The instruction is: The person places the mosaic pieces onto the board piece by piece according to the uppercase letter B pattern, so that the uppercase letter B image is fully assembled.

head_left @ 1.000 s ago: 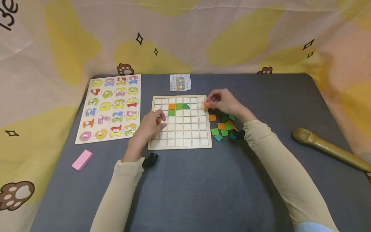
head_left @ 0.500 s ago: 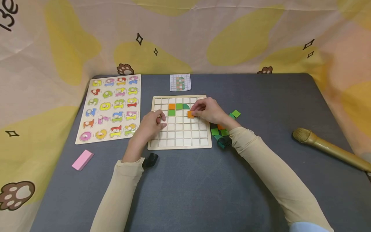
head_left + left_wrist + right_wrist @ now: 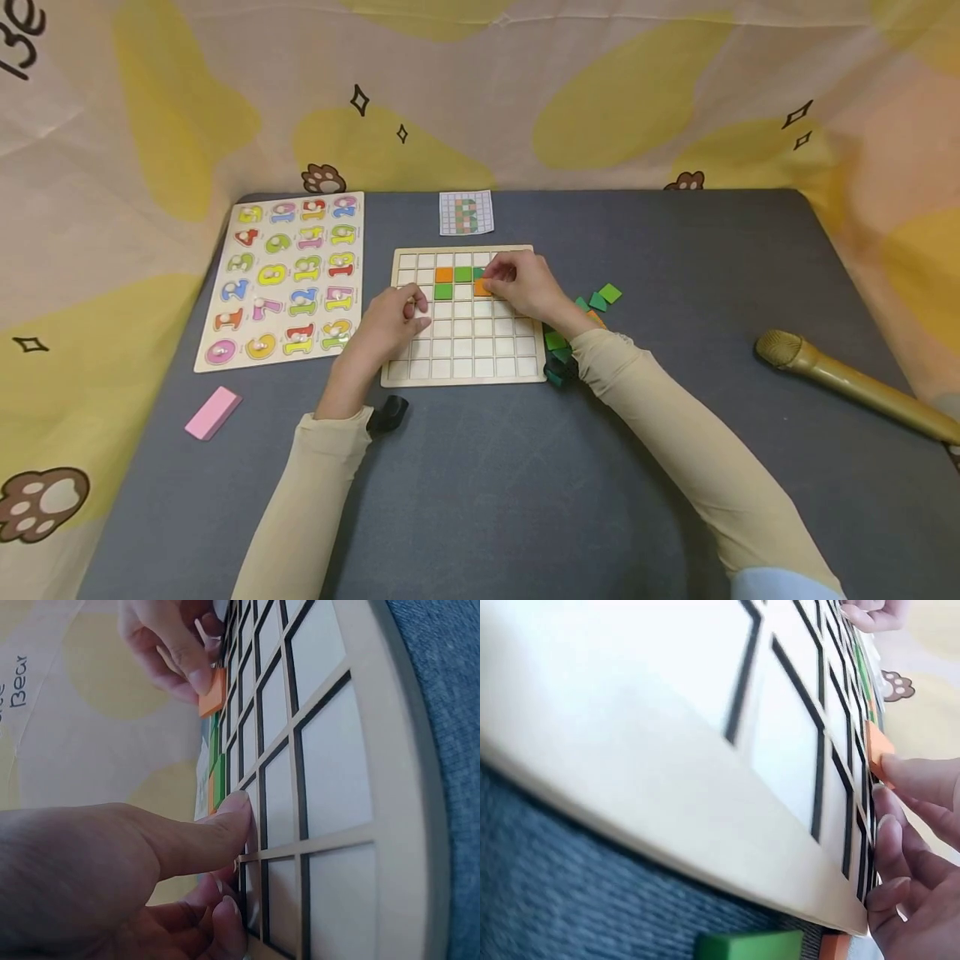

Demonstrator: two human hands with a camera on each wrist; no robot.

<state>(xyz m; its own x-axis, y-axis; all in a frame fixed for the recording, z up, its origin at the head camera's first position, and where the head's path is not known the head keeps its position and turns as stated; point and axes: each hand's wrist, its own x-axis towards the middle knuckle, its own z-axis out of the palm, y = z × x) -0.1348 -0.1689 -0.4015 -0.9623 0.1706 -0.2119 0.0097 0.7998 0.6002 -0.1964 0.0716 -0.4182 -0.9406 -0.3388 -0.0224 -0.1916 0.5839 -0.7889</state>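
Note:
My right hand [image 3: 525, 287] pinches an orange square tile [image 3: 481, 288] between thumb and fingertips, over the wooden grid board [image 3: 464, 346]. In the left wrist view this orange tile [image 3: 213, 694] stands tilted, one edge close to the grid. Set in the board are another orange square [image 3: 444, 274], a green square [image 3: 463, 273] right of it and a second green square [image 3: 443, 292] below. A dark green rounded piece [image 3: 477, 272] is partly covered by my right fingers. My left hand [image 3: 390, 321] rests on the board's left side, fingers loosely bent, holding nothing.
Loose green and orange tiles [image 3: 610, 293] lie right of the board, partly under my right wrist. A small pattern card [image 3: 466, 213] is behind the board. A number puzzle [image 3: 288, 287] and a pink block [image 3: 213, 413] lie left, a gold microphone [image 3: 840, 379] right.
My right hand has carried the orange tile leftward from the board's right edge to below the dark green rounded piece. My left hand has stayed in place.

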